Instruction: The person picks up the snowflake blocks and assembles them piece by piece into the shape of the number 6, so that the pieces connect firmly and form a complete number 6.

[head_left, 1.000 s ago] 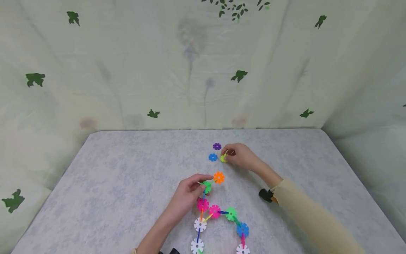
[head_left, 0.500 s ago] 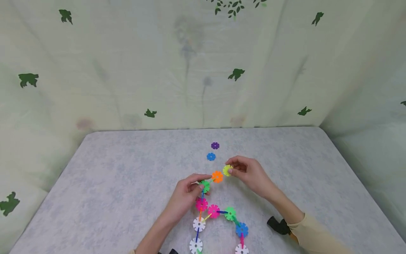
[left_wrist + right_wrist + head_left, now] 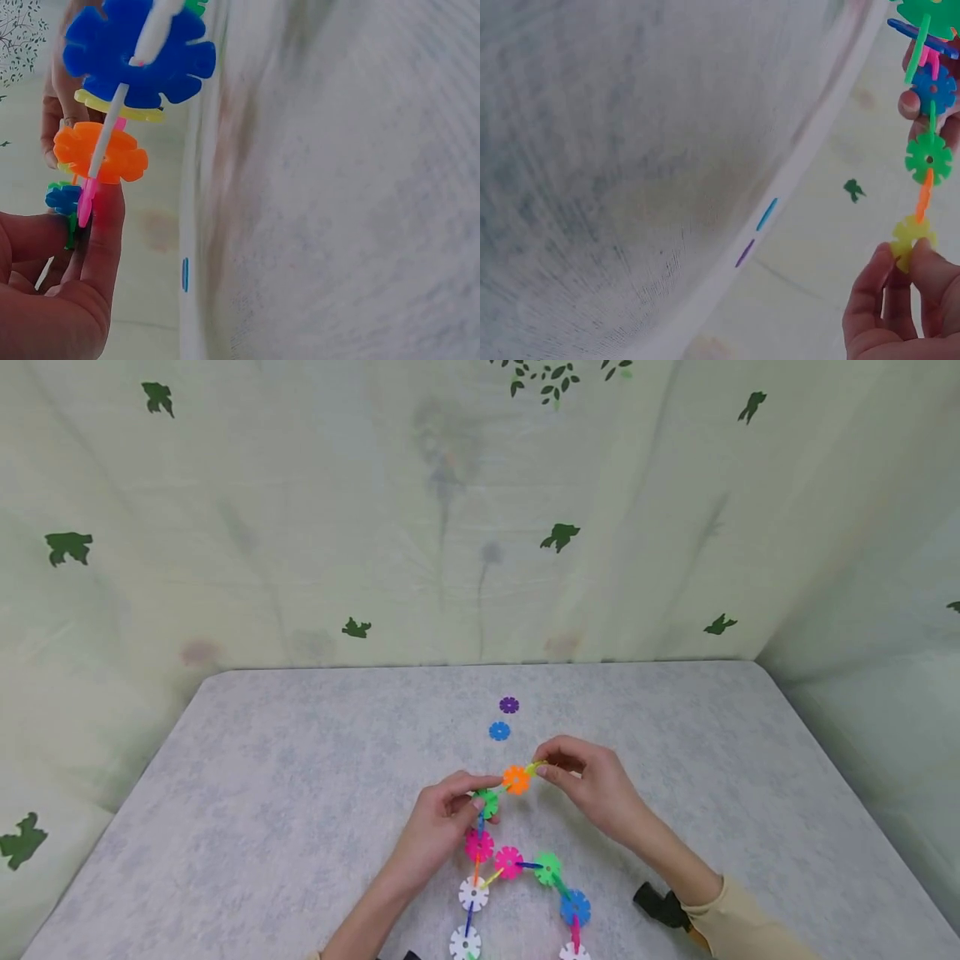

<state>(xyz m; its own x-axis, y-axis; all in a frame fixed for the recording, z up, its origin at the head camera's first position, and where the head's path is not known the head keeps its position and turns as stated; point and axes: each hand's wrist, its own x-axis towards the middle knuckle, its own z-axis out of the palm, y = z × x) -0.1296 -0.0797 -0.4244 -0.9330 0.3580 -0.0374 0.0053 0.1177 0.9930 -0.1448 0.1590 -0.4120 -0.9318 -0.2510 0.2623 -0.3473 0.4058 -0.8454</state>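
Observation:
My left hand [image 3: 438,817] grips a green notched interlocking disc [image 3: 490,802] in a chain of coloured discs. Its index finger reaches along to an orange disc [image 3: 516,781] near the chain's far end. With thumb and fingertips, my right hand [image 3: 596,781] pinches a yellow disc [image 3: 909,234], which meets the orange disc edge-on in the right wrist view. Lower down, the chain carries pink discs [image 3: 508,862], white discs [image 3: 473,894] and a blue disc [image 3: 575,907], linked by discs set on edge. The chain's near part runs out of the head view.
A loose blue disc [image 3: 499,731] and a purple disc [image 3: 509,705] lie on the grey table [image 3: 315,760] beyond the hands. A pale curtain [image 3: 300,527] with green leaf shapes stands behind the table's far edge.
My right hand has brought the yellow disc from beside the loose blue disc toward me, turned it on edge and put it against the orange disc. The left hand keeps its grip.

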